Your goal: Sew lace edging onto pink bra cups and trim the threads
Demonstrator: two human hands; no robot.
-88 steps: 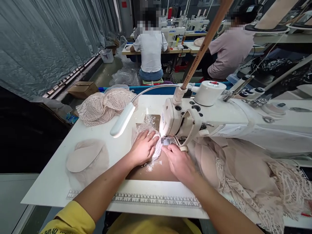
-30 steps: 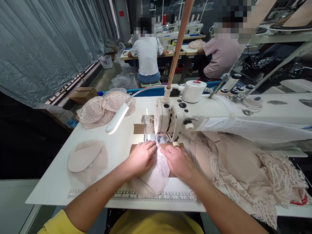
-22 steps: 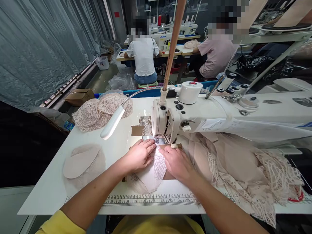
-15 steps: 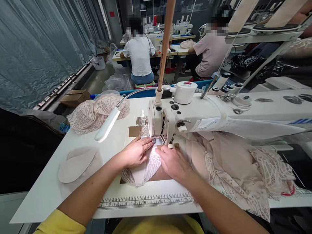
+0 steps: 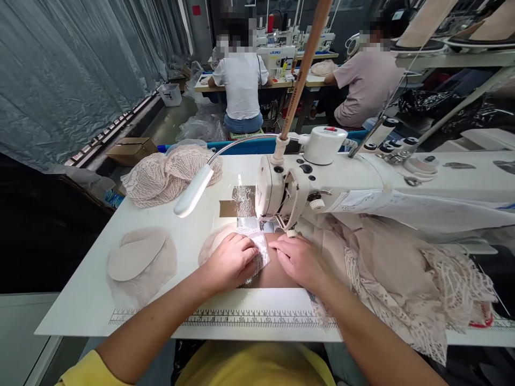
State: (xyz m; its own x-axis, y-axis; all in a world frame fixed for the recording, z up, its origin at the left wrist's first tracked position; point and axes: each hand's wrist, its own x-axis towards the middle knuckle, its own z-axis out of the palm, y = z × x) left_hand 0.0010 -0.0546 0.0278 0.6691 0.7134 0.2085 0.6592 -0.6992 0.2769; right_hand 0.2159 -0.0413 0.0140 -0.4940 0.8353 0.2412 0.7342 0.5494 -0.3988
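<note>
A pale lace fabric piece (image 5: 261, 247) lies under the bright light at the needle area of the white sewing machine (image 5: 269, 187). My left hand (image 5: 231, 260) is closed over this lace, fingers curled and gripping it, with part of a beige cup-shaped piece (image 5: 207, 244) showing behind the wrist. My right hand (image 5: 300, 260) rests on the brown-covered patch of the table (image 5: 277, 273), just right of the lace. Its forefinger reaches toward the lace edge, holding nothing I can see. The lace beneath my left palm is hidden.
Lace cups (image 5: 171, 174) are piled at the back left, and a beige cup piece (image 5: 140, 257) lies at left. Bunched beige lace fabric (image 5: 386, 268) covers the right side. A lamp (image 5: 193, 190) hangs over the table; a printed ruler (image 5: 249, 319) runs along the front. Two people work beyond.
My left hand has shifted from flat beside the needle to a curled grip nearer me. The lace has turned and swung leftward under it. My right hand has drawn slightly away from the lace.
</note>
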